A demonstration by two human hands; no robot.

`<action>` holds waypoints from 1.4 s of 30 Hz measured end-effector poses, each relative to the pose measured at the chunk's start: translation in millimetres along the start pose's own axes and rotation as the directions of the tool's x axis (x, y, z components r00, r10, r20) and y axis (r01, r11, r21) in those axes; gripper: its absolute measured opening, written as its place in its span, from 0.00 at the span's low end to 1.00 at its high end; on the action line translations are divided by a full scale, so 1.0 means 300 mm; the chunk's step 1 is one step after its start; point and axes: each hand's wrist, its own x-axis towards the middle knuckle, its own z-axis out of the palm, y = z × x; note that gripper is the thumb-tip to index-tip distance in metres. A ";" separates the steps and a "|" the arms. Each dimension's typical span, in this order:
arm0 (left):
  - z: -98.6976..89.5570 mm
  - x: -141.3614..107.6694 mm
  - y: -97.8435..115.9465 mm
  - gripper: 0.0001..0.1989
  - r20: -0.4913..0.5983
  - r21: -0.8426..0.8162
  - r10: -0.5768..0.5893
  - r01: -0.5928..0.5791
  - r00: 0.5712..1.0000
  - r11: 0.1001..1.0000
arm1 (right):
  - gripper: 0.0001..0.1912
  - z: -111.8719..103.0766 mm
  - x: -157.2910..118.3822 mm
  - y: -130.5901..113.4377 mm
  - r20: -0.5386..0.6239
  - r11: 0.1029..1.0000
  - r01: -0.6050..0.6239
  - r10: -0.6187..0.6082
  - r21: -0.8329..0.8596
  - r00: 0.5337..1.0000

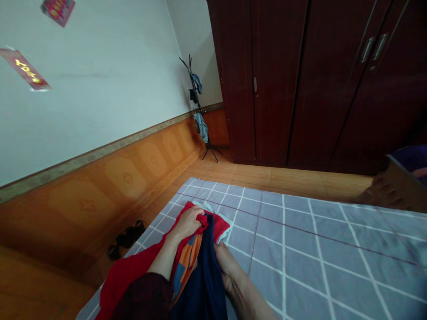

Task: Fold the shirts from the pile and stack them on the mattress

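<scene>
Left hand (190, 223): grip pinching red fabric (133, 269) on grid-patterned bedspread (300, 253). Right hand (227, 263) against navy fabric (209, 266), fingertips hidden; can't tell its grip.

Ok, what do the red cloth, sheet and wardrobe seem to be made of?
Red cloth: soft fabric, matte, gathering in loose folds; the fibre can't be told. Sheet: fabric, perhaps cotton, matte, lying flat with slight wrinkles. Wardrobe: probably wood or wood-look board, dark varnished-looking finish, judging by its rigid flatness and faint sheen.
</scene>
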 end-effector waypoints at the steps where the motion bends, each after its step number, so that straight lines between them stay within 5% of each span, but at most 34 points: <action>1: 0.002 0.006 -0.001 0.07 -0.003 -0.001 0.009 -0.009 1.000 1.000 | 0.18 0.006 -0.002 -0.004 -0.018 1.000 -0.009 0.009 0.010 1.000; 6: 0.015 0.032 -0.007 0.09 0.038 -0.035 0.039 -0.037 0.999 0.999 | 0.18 0.017 -0.007 -0.012 -0.093 1.000 -0.007 0.007 0.000 0.996; 20: 0.031 0.042 -0.026 0.07 0.013 -0.057 0.057 -0.056 0.998 0.997 | 0.17 -0.002 0.002 0.002 -0.050 1.000 -0.018 0.018 0.014 0.999; 26: 0.024 0.040 -0.016 0.10 -0.014 -0.012 0.055 -0.055 0.998 0.998 | 0.10 -0.001 -0.001 0.001 -0.112 0.999 -0.019 0.015 -0.035 0.994; 42: 0.014 0.012 -0.010 0.11 -0.061 0.174 0.046 -0.035 0.997 0.984 | 0.15 0.015 0.000 -0.005 -0.074 0.998 0.047 -0.044 0.035 0.996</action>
